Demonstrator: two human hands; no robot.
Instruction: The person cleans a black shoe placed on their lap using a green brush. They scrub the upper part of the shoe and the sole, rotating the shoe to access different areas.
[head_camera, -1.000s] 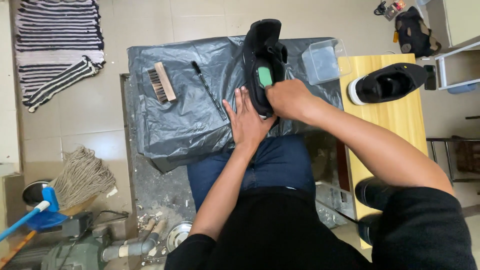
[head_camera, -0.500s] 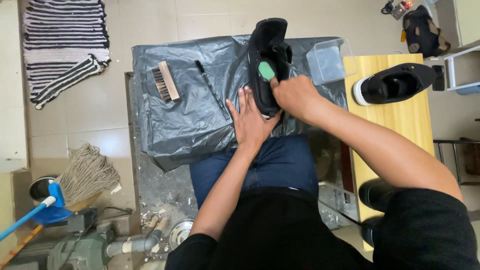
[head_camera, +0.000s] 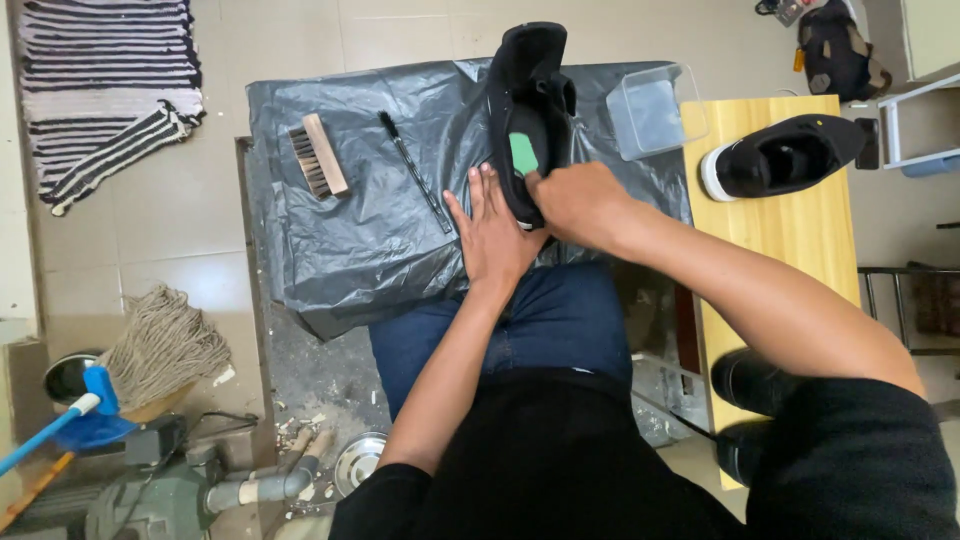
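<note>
— Black plastic sheeting covers the low table, and on it a black shoe lies lengthwise, a green patch showing at its heel end

— What are the hands doing?

— Left hand is flat, fingers spread and straight, pressed against the shoe's near side. Right hand is curled, gripping the shoe at the heel, just beside that green patch

— Anything else on the sheet?

— Wooden bristle brush to the left, well apart from the hands, and a thin black brush between it and the shoe. Clear plastic box sits by the sheet's right edge

— And off to the right?

— Second black shoe with a white sole rests on the yellow wooden bench. A mop lies on the floor at the left
</note>
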